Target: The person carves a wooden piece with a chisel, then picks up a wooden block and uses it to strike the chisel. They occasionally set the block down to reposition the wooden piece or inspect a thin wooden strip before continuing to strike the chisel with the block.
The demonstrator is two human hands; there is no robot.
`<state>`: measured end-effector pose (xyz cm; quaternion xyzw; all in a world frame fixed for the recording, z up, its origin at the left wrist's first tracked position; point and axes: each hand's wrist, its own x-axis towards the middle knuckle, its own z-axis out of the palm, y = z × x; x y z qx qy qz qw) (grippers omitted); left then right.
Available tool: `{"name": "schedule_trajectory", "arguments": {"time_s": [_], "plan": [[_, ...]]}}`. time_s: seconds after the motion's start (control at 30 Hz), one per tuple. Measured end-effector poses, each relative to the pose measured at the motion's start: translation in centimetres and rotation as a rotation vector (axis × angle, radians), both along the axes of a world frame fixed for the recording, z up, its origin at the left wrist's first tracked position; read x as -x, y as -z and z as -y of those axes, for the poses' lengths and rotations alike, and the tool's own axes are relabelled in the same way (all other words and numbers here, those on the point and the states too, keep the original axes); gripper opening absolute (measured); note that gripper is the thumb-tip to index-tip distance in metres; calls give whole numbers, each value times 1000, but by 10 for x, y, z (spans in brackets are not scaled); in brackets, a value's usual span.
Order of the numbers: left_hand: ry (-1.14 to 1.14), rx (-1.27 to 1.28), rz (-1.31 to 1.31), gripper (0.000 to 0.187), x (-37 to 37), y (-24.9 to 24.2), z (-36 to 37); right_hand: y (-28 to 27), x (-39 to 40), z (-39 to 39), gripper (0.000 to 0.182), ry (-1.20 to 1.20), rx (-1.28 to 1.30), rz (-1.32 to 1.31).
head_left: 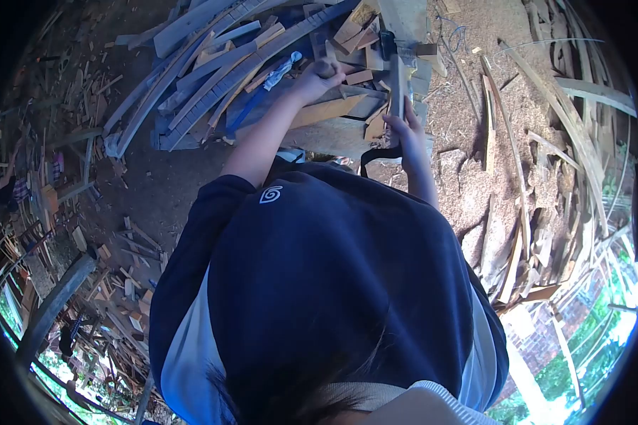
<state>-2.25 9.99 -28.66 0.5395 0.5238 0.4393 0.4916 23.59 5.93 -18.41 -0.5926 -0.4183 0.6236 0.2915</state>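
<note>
My left hand [320, 81] is closed in a fist over the cluttered work surface. A short brown wooden piece [330, 51] juts up from it; I cannot tell what kind it is. To its right, my right hand [408, 133] grips the near end of a long, narrow wooden strip [397, 85], which points away from me. A black strap [376, 154] curves just left of the right wrist. Between the hands lie small wood offcuts [359, 77] and a pale board [333, 110]. A crumpled blue-and-white wrapper [282, 69] sits left of the left hand.
Long curved wooden slats [220, 95] are stacked at the left of the work surface. Sawdust [468, 120] covers the ground at right, with long poles [560, 113] across it. Scrap wood [131, 255] is strewn on the left ground, near a thick curved beam [58, 301].
</note>
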Motion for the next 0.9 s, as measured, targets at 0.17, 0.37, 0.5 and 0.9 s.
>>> {"name": "schedule_trajectory", "arguments": {"time_s": [0.17,0.37,0.5,0.9], "plan": [[-118,46,284,14,9,16,16,39,-30,9,92,60,81,32],[-208,63,118,12,11,25,38,81,-33,30,92,-75,76,162],[-356,-23,265,14,-8,-2,58,81,-25,43,88,-278,219,299],[-260,-103,150,13,-19,-19,54,69,-36,59,90,-628,57,662]]}}
